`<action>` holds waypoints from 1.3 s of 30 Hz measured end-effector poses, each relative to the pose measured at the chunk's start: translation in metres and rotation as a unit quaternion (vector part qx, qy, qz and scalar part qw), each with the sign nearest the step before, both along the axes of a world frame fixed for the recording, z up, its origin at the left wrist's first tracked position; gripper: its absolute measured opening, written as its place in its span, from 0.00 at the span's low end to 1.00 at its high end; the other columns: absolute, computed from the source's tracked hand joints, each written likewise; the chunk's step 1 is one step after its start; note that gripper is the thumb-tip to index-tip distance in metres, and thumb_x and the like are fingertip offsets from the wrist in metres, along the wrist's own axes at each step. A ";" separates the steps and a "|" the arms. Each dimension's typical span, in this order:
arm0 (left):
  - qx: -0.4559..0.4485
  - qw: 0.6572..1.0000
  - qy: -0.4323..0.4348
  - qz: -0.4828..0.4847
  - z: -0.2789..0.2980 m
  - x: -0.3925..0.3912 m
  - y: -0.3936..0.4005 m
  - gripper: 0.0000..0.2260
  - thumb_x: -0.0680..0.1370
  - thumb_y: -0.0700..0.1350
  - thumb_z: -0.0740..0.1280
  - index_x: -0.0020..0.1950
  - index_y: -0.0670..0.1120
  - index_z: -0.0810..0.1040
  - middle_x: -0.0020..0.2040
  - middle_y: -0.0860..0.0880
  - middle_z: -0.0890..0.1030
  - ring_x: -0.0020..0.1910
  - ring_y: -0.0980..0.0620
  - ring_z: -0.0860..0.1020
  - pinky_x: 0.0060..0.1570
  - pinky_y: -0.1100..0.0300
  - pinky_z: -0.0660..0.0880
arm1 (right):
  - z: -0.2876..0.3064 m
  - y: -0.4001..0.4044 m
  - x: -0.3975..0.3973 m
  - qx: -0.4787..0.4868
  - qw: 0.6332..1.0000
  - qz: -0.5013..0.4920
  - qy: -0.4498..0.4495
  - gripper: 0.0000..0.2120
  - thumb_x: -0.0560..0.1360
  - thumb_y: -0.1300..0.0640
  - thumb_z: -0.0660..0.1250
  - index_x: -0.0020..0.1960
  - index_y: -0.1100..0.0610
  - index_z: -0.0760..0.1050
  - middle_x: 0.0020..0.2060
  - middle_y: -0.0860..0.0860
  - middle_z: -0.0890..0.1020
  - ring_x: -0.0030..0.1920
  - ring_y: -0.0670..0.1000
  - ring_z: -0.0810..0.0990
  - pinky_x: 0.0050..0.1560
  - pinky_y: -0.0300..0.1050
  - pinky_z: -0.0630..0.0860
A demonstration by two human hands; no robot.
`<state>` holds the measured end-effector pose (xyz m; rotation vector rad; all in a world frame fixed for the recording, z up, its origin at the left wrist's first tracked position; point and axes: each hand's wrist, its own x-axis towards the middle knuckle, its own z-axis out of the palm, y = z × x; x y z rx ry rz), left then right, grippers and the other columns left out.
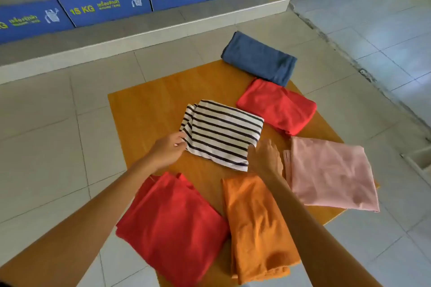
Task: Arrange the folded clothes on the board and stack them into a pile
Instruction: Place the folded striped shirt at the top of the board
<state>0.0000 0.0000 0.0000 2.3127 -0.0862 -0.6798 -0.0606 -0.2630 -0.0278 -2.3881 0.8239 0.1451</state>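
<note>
At the middle of the wooden board [149,109], the striped folded garment [221,134] is being gripped: its left edge is being pinched by the left hand [166,150], its right corner by the right hand [264,156].

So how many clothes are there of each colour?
Red: 2
Blue: 1
Striped: 1
Pink: 1
Orange: 1
Total: 6
</note>
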 end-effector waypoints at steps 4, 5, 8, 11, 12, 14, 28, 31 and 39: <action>0.057 0.989 -0.077 0.111 -0.015 0.036 -0.029 0.18 0.80 0.46 0.60 0.70 0.47 0.70 0.61 0.43 0.79 0.45 0.48 0.81 0.36 0.62 0.76 | -0.009 -0.008 0.025 0.175 0.982 -0.061 0.045 0.24 0.75 0.39 0.64 0.62 0.54 0.74 0.52 0.51 0.83 0.48 0.54 0.84 0.44 0.50 0.83; 0.053 0.986 -0.068 0.144 -0.020 0.042 -0.036 0.19 0.80 0.46 0.61 0.70 0.46 0.70 0.63 0.44 0.78 0.52 0.45 0.80 0.43 0.58 0.78 | -0.014 -0.007 0.030 0.229 0.969 -0.087 0.047 0.23 0.74 0.39 0.67 0.62 0.52 0.75 0.51 0.50 0.84 0.47 0.53 0.85 0.44 0.51 0.85; 0.003 0.981 -0.025 0.192 -0.040 0.053 -0.054 0.21 0.79 0.51 0.62 0.71 0.45 0.68 0.66 0.46 0.75 0.63 0.44 0.75 0.58 0.52 0.76 | -0.021 -0.003 0.046 0.299 0.945 -0.123 0.039 0.26 0.70 0.37 0.71 0.62 0.50 0.74 0.50 0.50 0.85 0.47 0.54 0.86 0.44 0.55 0.85; 0.027 0.979 -0.041 0.198 -0.059 0.051 -0.054 0.32 0.74 0.64 0.62 0.71 0.47 0.66 0.66 0.48 0.75 0.65 0.45 0.74 0.60 0.47 0.76 | -0.021 0.008 0.063 0.304 0.947 -0.079 0.061 0.24 0.72 0.38 0.70 0.59 0.53 0.76 0.46 0.52 0.86 0.43 0.53 0.87 0.41 0.50 0.85; 0.030 0.976 -0.039 0.213 -0.067 0.050 -0.049 0.34 0.73 0.67 0.61 0.71 0.47 0.65 0.66 0.49 0.75 0.64 0.46 0.75 0.59 0.47 0.76 | -0.023 0.013 0.070 0.286 0.955 -0.060 0.058 0.22 0.73 0.38 0.70 0.58 0.53 0.77 0.45 0.51 0.86 0.43 0.52 0.86 0.43 0.51 0.85; -0.016 0.968 -0.017 0.251 -0.074 0.048 -0.036 0.34 0.71 0.68 0.62 0.71 0.49 0.66 0.64 0.51 0.77 0.62 0.48 0.77 0.58 0.47 0.77 | -0.022 0.024 0.084 0.238 0.970 -0.014 0.045 0.21 0.73 0.39 0.69 0.58 0.51 0.77 0.47 0.48 0.85 0.45 0.50 0.85 0.48 0.52 0.84; -0.180 0.862 -0.043 0.473 -0.040 0.112 0.109 0.20 0.77 0.60 0.64 0.62 0.48 0.75 0.51 0.50 0.82 0.50 0.50 0.81 0.42 0.60 0.79 | -0.008 0.166 0.248 0.334 0.930 0.151 -0.019 0.23 0.77 0.47 0.69 0.70 0.52 0.70 0.53 0.46 0.79 0.53 0.50 0.78 0.50 0.46 0.76; -0.139 0.863 -0.050 0.482 -0.040 0.136 0.137 0.20 0.77 0.60 0.64 0.59 0.47 0.76 0.50 0.50 0.81 0.49 0.49 0.80 0.47 0.57 0.79 | -0.011 0.198 0.277 0.348 0.923 0.163 -0.028 0.23 0.78 0.44 0.67 0.69 0.53 0.71 0.55 0.49 0.80 0.55 0.52 0.80 0.51 0.46 0.77; 0.059 0.894 -0.104 0.432 -0.086 0.134 0.138 0.18 0.81 0.56 0.59 0.54 0.41 0.77 0.44 0.46 0.80 0.45 0.47 0.80 0.38 0.63 0.72 | -0.054 0.203 0.290 0.278 0.945 0.172 0.002 0.29 0.77 0.41 0.66 0.73 0.54 0.66 0.63 0.53 0.78 0.58 0.55 0.78 0.52 0.48 0.77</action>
